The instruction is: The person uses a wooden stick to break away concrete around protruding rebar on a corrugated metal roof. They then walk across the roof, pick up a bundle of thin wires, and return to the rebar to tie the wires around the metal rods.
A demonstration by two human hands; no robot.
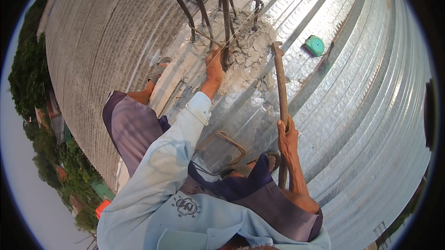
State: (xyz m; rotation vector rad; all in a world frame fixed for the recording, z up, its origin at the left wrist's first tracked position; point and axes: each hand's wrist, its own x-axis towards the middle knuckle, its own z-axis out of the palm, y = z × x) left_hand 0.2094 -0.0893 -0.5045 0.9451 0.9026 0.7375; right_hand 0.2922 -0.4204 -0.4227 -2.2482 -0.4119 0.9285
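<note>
My left hand (213, 71) reaches to the foot of a cluster of upright rebars (225, 13). Its fingers are closed against the steel there, partly hidden, and what they grip cannot be made out. A thin string or wire (243, 24) slants past that hand and up across the rebars. In my right hand (288, 139) is a long rusty steel bar (282, 81) with a notched head, held near its lower part. The bar's head lies beside broken concrete (252, 48) around the rebar bases. A bent rod frame (238, 148) rests below, near my foot.
Ribbed shiny metal roofing (361, 125) slopes away on the right, with a green tape measure (314, 45) on it. Duller corrugated sheeting (106, 32) covers the left. Between them runs a concrete ledge (169, 85). Trees (28, 74) stand far below the left roof edge.
</note>
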